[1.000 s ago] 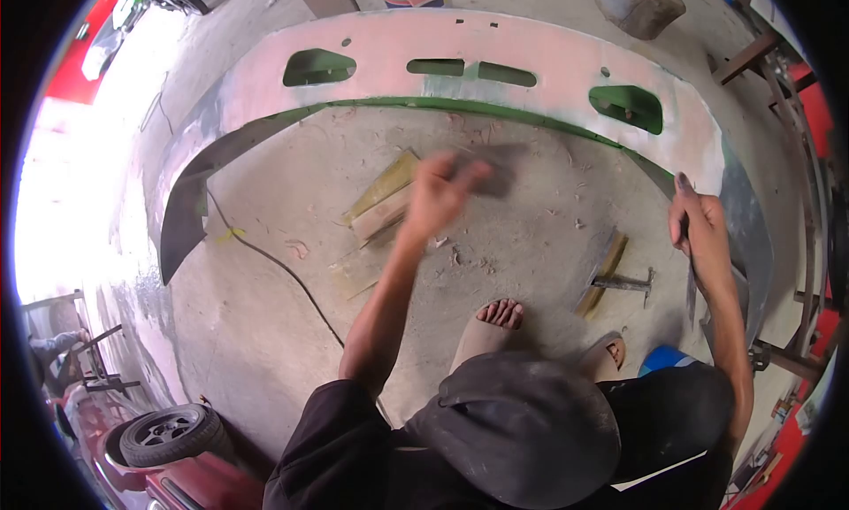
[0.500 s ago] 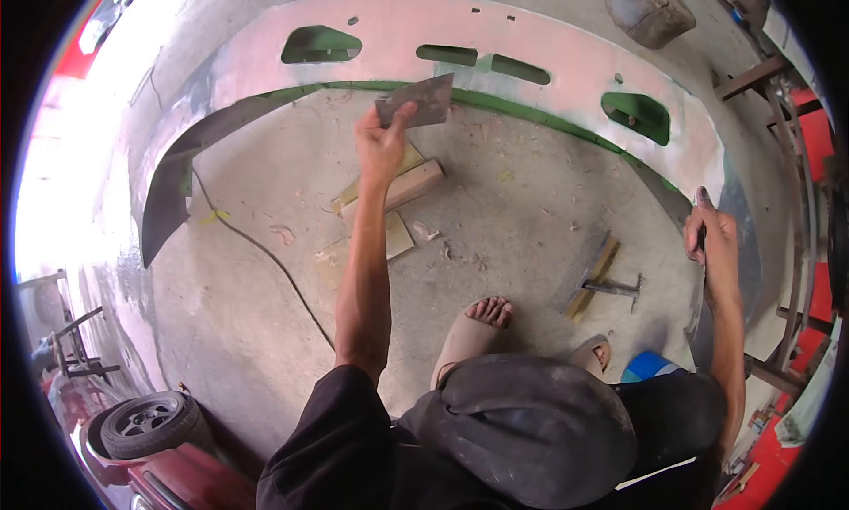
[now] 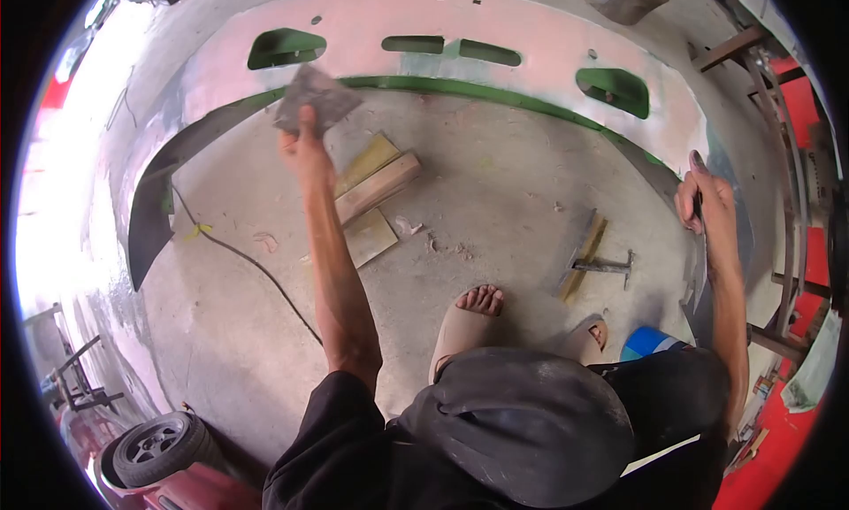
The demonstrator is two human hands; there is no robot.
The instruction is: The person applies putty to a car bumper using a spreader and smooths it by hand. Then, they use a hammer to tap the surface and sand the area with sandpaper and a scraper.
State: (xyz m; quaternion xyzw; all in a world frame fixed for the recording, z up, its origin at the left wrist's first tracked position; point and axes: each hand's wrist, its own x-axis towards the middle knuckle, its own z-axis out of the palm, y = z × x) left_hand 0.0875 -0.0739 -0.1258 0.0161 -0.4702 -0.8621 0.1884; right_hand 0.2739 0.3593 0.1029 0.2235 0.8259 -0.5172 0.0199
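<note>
My left hand is closed on a flat, dark grey rectangular plate with smudges on it, thumb across its face. Motion blurs the plate, which overlaps the lower edge of a large curved car bumper. Pink filler and green patches cover the bumper, which has several cut-out openings. Over the bumper's right end, my right hand has its forefinger stretched out, the fingertip dark. Its other fingers are curled round a dark handle, with a thin flat blade running down toward me, like a putty knife.
Wooden blocks and yellowish boards lie on the concrete floor. A T-handled tool rests across a wooden strip by my feet. A blue can stands near my knee. A cable crosses the left side; a wheel is at lower left.
My left hand has swung left with the grey plate, which is now turned and blurred. My right hand stays over the bumper's right end. The view has shifted slightly.
</note>
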